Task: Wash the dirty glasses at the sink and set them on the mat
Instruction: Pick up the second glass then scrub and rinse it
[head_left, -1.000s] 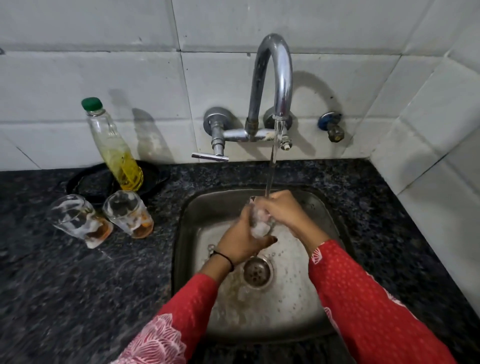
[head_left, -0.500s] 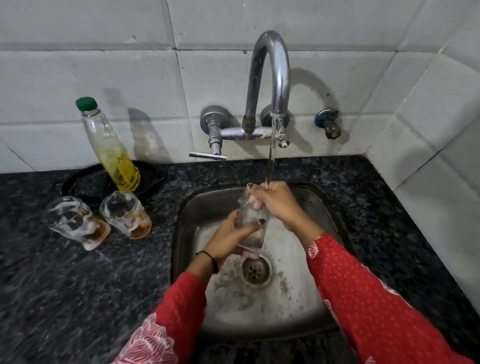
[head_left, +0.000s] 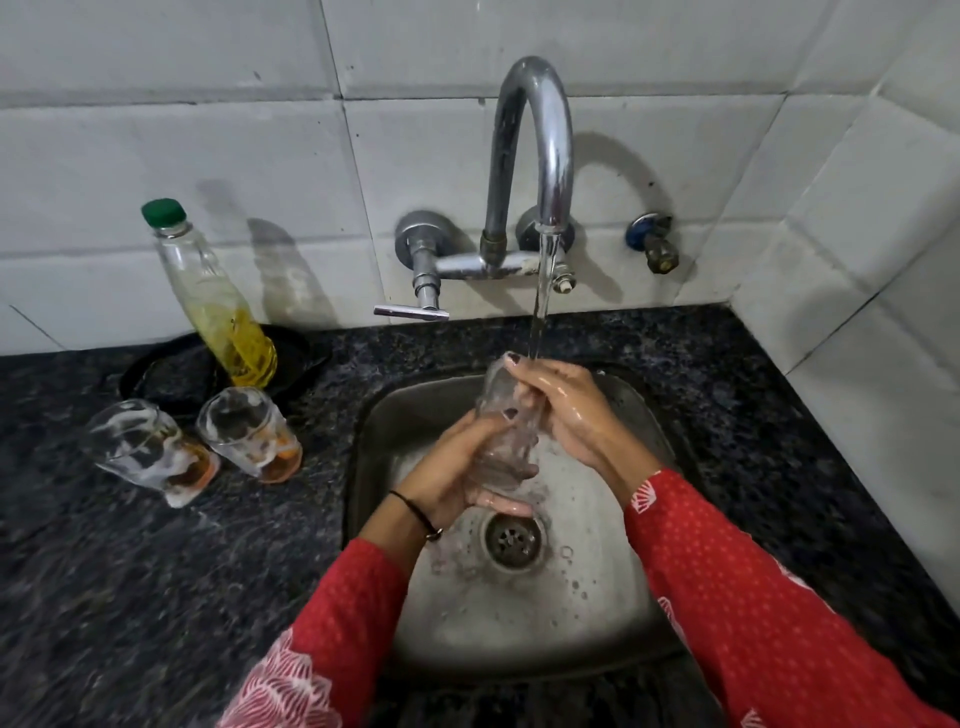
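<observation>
A clear glass (head_left: 503, 415) is held upright over the steel sink (head_left: 524, 613), its rim just under the running stream from the chrome tap (head_left: 535, 156). My left hand (head_left: 457, 467) wraps its lower part. My right hand (head_left: 566, 410) grips its upper part, with fingers over the rim and inside it. Two dirty glasses stand on the dark counter to the left, one at far left (head_left: 150, 452) and one nearer the sink (head_left: 249, 434), both with orange residue and white streaks.
A green-capped bottle of yellow liquid (head_left: 213, 301) stands on a black tray (head_left: 176, 374) against the tiled wall. The tap lever (head_left: 413, 312) sticks out left of the spout. A small valve (head_left: 652, 244) sits on the wall to the right. Foam lies around the drain (head_left: 511, 540).
The glass has risen from low in the sink toward the water stream, and it now stands more upright. My right hand's fingers moved to the rim.
</observation>
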